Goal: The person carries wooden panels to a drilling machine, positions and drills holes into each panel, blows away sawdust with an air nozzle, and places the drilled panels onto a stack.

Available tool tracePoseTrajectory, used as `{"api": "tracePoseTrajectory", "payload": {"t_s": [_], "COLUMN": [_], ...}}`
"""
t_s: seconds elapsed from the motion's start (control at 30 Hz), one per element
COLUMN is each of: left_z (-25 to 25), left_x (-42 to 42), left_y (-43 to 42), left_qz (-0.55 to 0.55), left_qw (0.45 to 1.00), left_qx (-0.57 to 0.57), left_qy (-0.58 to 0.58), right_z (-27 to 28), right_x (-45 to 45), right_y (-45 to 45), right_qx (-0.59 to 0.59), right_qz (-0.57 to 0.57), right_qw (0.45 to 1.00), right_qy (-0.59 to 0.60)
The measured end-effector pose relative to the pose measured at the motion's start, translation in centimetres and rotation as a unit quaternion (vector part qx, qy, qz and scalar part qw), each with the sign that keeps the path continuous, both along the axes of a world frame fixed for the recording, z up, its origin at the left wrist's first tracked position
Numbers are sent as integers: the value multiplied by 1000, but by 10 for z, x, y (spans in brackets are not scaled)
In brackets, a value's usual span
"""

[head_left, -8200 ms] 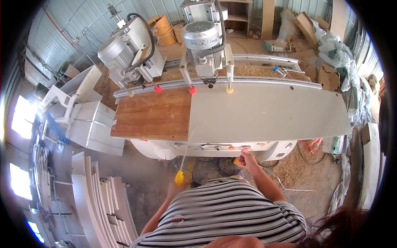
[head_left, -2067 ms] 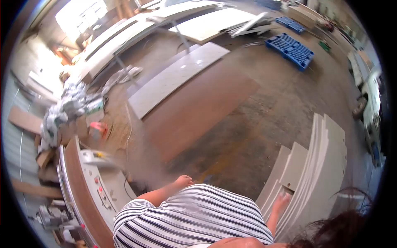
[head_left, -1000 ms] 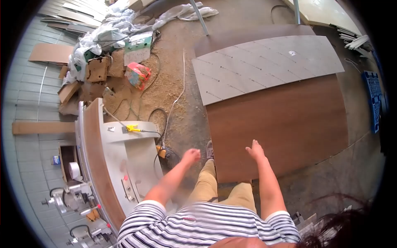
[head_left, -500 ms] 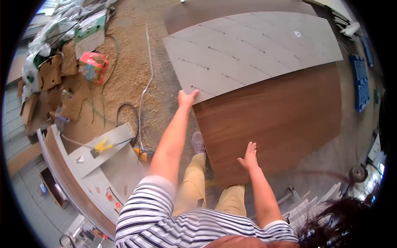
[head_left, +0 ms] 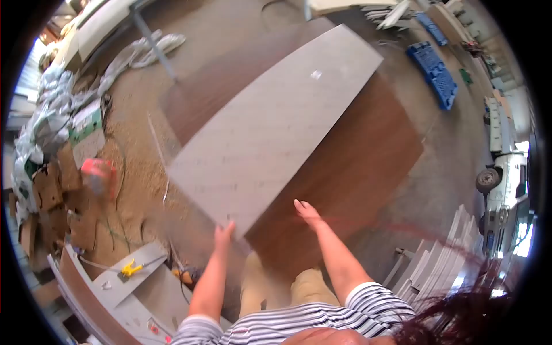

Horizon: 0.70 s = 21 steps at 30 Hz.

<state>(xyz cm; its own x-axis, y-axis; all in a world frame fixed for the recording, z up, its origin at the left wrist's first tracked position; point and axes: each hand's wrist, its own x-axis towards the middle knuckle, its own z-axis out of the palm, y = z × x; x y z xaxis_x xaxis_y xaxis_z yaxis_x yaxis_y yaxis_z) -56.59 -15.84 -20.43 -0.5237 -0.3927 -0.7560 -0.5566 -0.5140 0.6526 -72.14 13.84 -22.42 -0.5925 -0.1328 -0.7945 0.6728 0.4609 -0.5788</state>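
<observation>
A long light-grey panel (head_left: 276,121) with rows of small printed marks lies slantwise over a brown wood-grain board (head_left: 368,138). At its near corner my left hand (head_left: 225,232) grips the edge, thumb on top and the other fingers hidden beneath. My right hand (head_left: 307,211) is over the brown board, just right of the panel's long edge and apart from it. Its fingers are stretched out and nothing is in them.
Sawdust (head_left: 138,155) covers the floor on the left, near cardboard and plastic wrap (head_left: 49,98). A yellow air gun (head_left: 131,268) lies on a board at lower left. Blue pallets (head_left: 434,75) are at upper right; stacked strips (head_left: 443,247) stand at lower right.
The view has turned, and the grey panel now lies more steeply slanted, its held corner nearer my body. My right hand is closer to the panel's edge; my left hand keeps its grip.
</observation>
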Motion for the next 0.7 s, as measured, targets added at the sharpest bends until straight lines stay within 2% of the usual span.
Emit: {"api": "tracePoseTrajectory", "payload": {"t_s": [0.03, 0.1, 0.13, 0.17, 0.2, 0.23, 0.3, 0.43, 0.5, 0.53, 0.57, 0.6, 0.7], "left_z": [7, 48, 55, 94, 67, 64, 65, 103, 121, 128, 134, 139, 150], "left_x": [24, 63, 95, 104, 142, 172, 214, 196, 199, 203, 208, 213, 236], "left_y": [28, 83, 101, 124, 136, 149, 171, 188, 190, 192, 193, 195, 200], "left_qz": [29, 83, 63, 90, 117, 157, 216, 190, 164, 153, 143, 134, 99], "left_qw": [999, 994, 994, 988, 965, 956, 944, 958, 966, 969, 971, 974, 981], "left_qx": [20, 64, 89, 119, 212, 228, 242, 215, 201, 193, 188, 182, 166], "left_qy": [4, 38, -12, -27, 104, 92, 58, -3, -15, -19, -22, -24, -28], "right_z": [15, 47, 43, 36, 42, 49, 84, 157, 206, 221, 231, 236, 257], "right_x": [-19, -39, -44, -46, -43, -37, -11, 41, 56, 61, 65, 72, 76], "right_y": [3, 10, 16, 27, 43, 56, 87, 118, 122, 123, 126, 124, 113], "right_qx": [-77, -240, -281, -322, -287, -251, -229, -187, -207, -190, -170, -192, -171], "right_qz": [-88, -248, -276, -300, -276, -254, -179, -122, -107, -63, -20, -31, 36], "right_qw": [989, 933, 917, 897, 917, 933, 956, 972, 970, 976, 981, 975, 983], "right_qy": [-90, -106, -68, -34, 3, 37, -49, -69, -75, -86, -95, -107, -49]}}
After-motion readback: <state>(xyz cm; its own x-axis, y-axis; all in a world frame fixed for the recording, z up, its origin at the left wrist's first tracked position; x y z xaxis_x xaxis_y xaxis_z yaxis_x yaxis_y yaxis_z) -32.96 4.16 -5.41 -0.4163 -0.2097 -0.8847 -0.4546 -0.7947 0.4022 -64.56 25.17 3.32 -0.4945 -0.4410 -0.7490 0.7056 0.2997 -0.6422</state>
